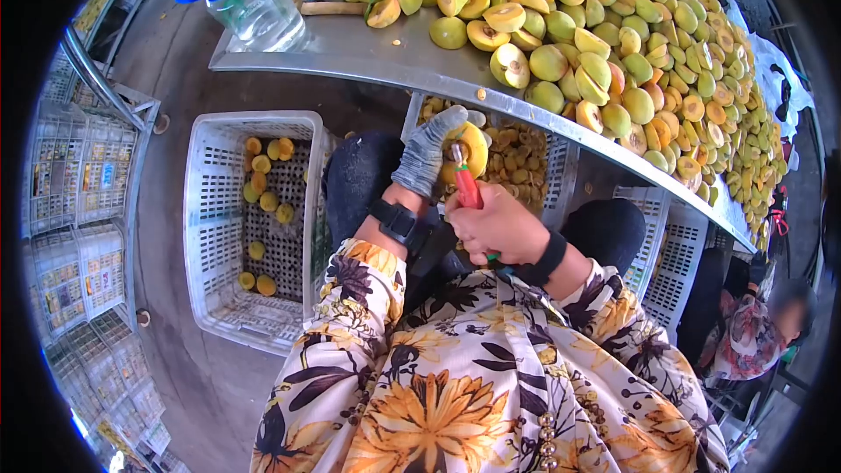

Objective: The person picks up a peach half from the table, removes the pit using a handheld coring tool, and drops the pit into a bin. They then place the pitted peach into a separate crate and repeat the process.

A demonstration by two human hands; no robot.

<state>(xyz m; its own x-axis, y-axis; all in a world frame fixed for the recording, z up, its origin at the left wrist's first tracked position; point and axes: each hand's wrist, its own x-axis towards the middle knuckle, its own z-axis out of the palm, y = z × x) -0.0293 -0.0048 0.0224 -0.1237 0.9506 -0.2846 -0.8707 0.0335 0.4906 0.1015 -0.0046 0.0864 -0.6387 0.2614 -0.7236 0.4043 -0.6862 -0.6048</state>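
Note:
My left hand (427, 156), in a grey knit glove, is closed round a yellow peach half (474, 151) whose cut face is turned to the right. In the bare right hand (501, 226) is a red-handled pitting tool (467, 187). Its metal tip lies against the middle of the cut face; the depth it reaches is hidden. Below the fruit, a crate (561, 177) holds many brown pits. Beyond both hands runs the metal table (368, 57), heaped with halved peaches (604, 52).
A white crate (210, 236) with several yellow peach halves stands on the floor at left. On the table are a blue-capped water bottle (254, 9) and a wooden handle (333, 8). Stacked crates (83, 175) line the left; another person (753, 333) sits at right.

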